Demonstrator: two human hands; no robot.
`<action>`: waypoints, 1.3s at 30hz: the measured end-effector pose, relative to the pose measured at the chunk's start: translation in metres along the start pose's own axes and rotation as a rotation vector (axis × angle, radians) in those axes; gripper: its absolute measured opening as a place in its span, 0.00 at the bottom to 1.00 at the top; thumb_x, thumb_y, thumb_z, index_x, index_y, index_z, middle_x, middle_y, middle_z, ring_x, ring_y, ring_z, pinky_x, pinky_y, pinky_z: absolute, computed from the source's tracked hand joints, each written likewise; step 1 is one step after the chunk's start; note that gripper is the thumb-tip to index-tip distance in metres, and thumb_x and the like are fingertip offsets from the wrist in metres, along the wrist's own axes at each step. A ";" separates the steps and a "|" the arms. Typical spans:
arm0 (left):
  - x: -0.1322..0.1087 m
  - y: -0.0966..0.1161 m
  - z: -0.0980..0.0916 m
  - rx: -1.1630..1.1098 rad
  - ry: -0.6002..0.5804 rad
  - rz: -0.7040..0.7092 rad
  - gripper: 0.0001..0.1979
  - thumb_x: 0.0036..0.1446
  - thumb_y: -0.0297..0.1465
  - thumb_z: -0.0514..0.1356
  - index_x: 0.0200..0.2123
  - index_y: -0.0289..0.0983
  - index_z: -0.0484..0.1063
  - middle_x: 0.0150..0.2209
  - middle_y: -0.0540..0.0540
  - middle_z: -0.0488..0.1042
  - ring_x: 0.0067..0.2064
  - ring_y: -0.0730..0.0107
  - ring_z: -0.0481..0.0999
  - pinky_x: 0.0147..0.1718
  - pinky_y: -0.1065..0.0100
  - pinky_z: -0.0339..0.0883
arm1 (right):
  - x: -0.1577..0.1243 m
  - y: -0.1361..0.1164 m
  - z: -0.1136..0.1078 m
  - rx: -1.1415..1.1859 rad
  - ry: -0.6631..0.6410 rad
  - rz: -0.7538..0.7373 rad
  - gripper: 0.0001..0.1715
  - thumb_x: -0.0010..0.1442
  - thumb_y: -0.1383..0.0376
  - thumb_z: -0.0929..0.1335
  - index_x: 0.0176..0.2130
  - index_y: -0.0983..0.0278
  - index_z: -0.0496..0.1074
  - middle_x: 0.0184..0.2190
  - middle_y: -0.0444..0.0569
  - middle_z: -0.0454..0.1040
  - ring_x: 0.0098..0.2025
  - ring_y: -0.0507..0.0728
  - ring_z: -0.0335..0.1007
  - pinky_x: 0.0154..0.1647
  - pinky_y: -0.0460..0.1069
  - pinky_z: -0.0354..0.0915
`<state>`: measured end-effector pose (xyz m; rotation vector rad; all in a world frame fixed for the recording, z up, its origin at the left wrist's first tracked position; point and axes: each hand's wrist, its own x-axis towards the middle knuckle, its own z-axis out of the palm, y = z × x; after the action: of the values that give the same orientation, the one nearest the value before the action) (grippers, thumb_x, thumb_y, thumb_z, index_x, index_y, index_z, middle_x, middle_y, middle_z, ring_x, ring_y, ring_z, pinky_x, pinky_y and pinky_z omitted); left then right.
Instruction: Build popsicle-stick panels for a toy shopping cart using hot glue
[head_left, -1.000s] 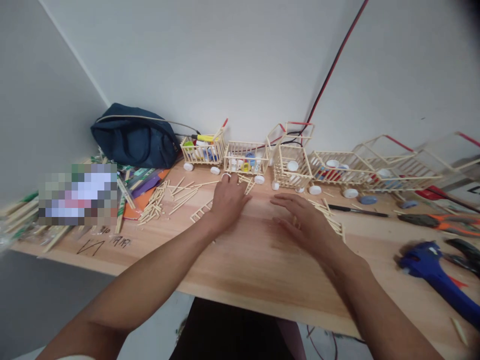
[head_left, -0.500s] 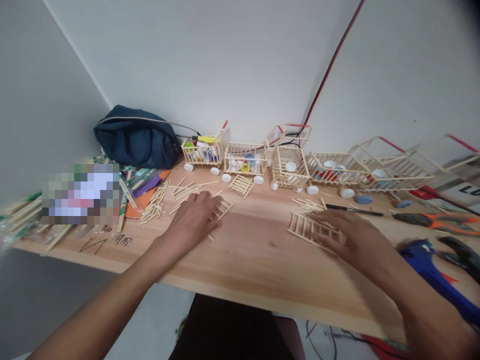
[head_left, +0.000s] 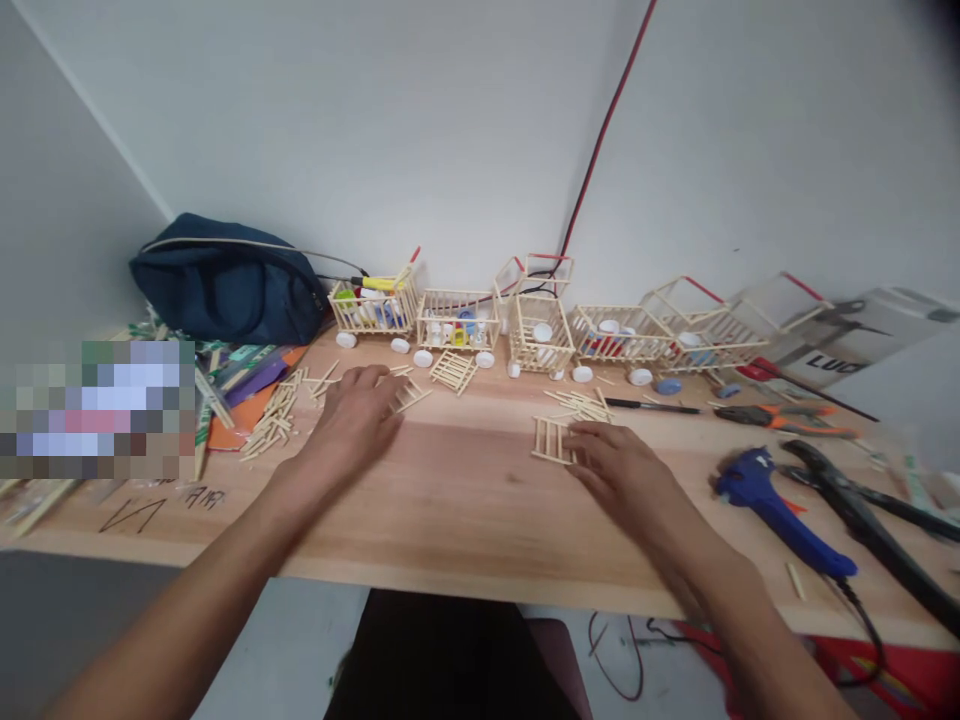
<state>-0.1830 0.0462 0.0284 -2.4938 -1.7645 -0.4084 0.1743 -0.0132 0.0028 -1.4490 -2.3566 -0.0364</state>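
Note:
My left hand (head_left: 356,420) lies low over the left-centre of the table, its fingers stretched out and apart from the thumb. Partly hidden beside its fingers is a small ladder-like stick panel (head_left: 412,396). My right hand (head_left: 619,460) is spread over the right end of another stick panel (head_left: 550,440), which lies flat with several rungs showing. Whether the fingertips press on it cannot be made out. A third slatted panel (head_left: 454,371) rests between the hands, farther back. Loose short sticks (head_left: 577,404) lie just behind the right panel.
Miniature stick shopping carts (head_left: 457,320) line the wall. A dark blue bag (head_left: 232,285) and a pile of cut sticks (head_left: 274,415) are left. At right lie a black pen-like tool (head_left: 652,406), orange-handled pliers (head_left: 780,415), a blue glue gun (head_left: 784,515) and a black-handled tool (head_left: 862,510).
The view has swung right, showing more of the glue gun and black-handled tool. My right hand has slid slightly left over its panel; the panels look unmoved on the table.

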 end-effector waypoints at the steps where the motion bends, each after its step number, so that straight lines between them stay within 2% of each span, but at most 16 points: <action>1: 0.000 0.004 -0.001 -0.001 0.018 0.012 0.21 0.57 0.29 0.57 0.54 0.39 0.71 0.56 0.37 0.69 0.56 0.48 0.66 0.54 0.50 0.62 | 0.004 -0.005 0.000 0.005 -0.003 -0.003 0.10 0.62 0.66 0.65 0.42 0.62 0.75 0.51 0.57 0.74 0.52 0.63 0.70 0.52 0.62 0.68; 6: 0.010 0.034 -0.012 -0.051 0.052 0.139 0.18 0.57 0.28 0.58 0.52 0.40 0.72 0.55 0.39 0.70 0.56 0.52 0.67 0.54 0.52 0.61 | 0.030 -0.040 0.001 -0.003 -0.047 -0.001 0.09 0.64 0.68 0.63 0.38 0.63 0.74 0.50 0.57 0.74 0.51 0.63 0.70 0.51 0.60 0.67; 10: 0.023 0.063 -0.017 -0.076 -0.016 0.239 0.12 0.58 0.27 0.59 0.46 0.37 0.75 0.48 0.40 0.74 0.52 0.54 0.69 0.50 0.56 0.63 | 0.051 -0.068 0.007 -0.037 -0.110 0.024 0.08 0.64 0.69 0.64 0.36 0.64 0.74 0.46 0.56 0.76 0.48 0.63 0.71 0.48 0.57 0.66; 12: 0.029 0.076 -0.015 -0.086 -0.039 0.313 0.11 0.59 0.26 0.56 0.43 0.35 0.75 0.44 0.40 0.75 0.49 0.56 0.70 0.48 0.57 0.63 | 0.057 -0.073 0.010 -0.022 -0.126 0.009 0.08 0.64 0.69 0.64 0.37 0.64 0.74 0.44 0.56 0.77 0.47 0.63 0.72 0.47 0.56 0.66; 14: 0.034 0.088 -0.010 -0.098 -0.050 0.379 0.11 0.61 0.25 0.54 0.43 0.34 0.75 0.41 0.40 0.75 0.46 0.57 0.70 0.47 0.58 0.63 | 0.058 -0.068 0.010 0.035 -0.106 -0.006 0.09 0.64 0.68 0.64 0.40 0.64 0.75 0.44 0.55 0.77 0.47 0.62 0.72 0.47 0.55 0.66; 17: 0.041 0.103 0.002 -0.102 -0.068 0.402 0.11 0.62 0.25 0.52 0.40 0.33 0.75 0.39 0.39 0.75 0.43 0.57 0.70 0.44 0.58 0.64 | 0.051 -0.036 0.000 0.124 0.022 0.041 0.14 0.65 0.68 0.63 0.47 0.64 0.74 0.44 0.54 0.77 0.46 0.60 0.73 0.47 0.53 0.66; 20: 0.042 0.115 0.013 -0.147 -0.120 0.432 0.11 0.61 0.23 0.53 0.37 0.33 0.76 0.37 0.40 0.75 0.43 0.58 0.70 0.45 0.60 0.64 | 0.039 0.008 -0.016 0.036 0.171 0.163 0.13 0.65 0.65 0.62 0.40 0.64 0.77 0.39 0.55 0.78 0.42 0.61 0.73 0.44 0.54 0.66; 23: 0.037 0.122 0.022 -0.245 -0.149 0.533 0.10 0.62 0.25 0.54 0.38 0.34 0.77 0.41 0.40 0.75 0.49 0.57 0.68 0.49 0.59 0.63 | 0.029 0.034 -0.023 -0.061 0.072 0.244 0.12 0.62 0.66 0.64 0.36 0.63 0.77 0.34 0.53 0.77 0.35 0.59 0.72 0.37 0.52 0.64; 27: 0.031 0.122 0.030 -0.292 -0.142 0.625 0.11 0.60 0.31 0.60 0.45 0.37 0.75 0.51 0.40 0.72 0.56 0.54 0.63 0.54 0.55 0.60 | 0.029 0.031 -0.014 -0.044 -0.078 0.282 0.08 0.60 0.64 0.66 0.37 0.62 0.76 0.36 0.51 0.77 0.35 0.57 0.71 0.36 0.49 0.62; 30: 0.030 0.120 0.036 -0.248 -0.144 0.648 0.08 0.61 0.31 0.59 0.42 0.35 0.75 0.48 0.41 0.73 0.53 0.56 0.65 0.53 0.56 0.61 | 0.035 0.021 -0.007 -0.098 -0.131 0.340 0.05 0.60 0.65 0.67 0.35 0.63 0.74 0.34 0.50 0.75 0.35 0.56 0.70 0.35 0.48 0.59; 34: 0.032 0.117 0.039 -0.214 -0.132 0.573 0.08 0.62 0.29 0.57 0.39 0.35 0.75 0.44 0.42 0.74 0.50 0.58 0.67 0.50 0.58 0.62 | 0.039 0.017 -0.005 -0.085 -0.164 0.408 0.03 0.58 0.68 0.67 0.32 0.63 0.69 0.33 0.49 0.74 0.33 0.55 0.68 0.33 0.47 0.56; 39: 0.032 0.114 0.030 -0.175 -0.165 0.439 0.10 0.63 0.28 0.55 0.41 0.34 0.76 0.43 0.41 0.74 0.49 0.57 0.66 0.48 0.58 0.62 | 0.037 0.019 -0.004 -0.047 -0.167 0.403 0.04 0.58 0.69 0.65 0.31 0.62 0.67 0.31 0.48 0.73 0.32 0.55 0.66 0.32 0.47 0.55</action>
<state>-0.0610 0.0422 0.0195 -3.0080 -1.2080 -0.3443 0.1774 0.0264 0.0150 -1.9907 -2.1514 0.1412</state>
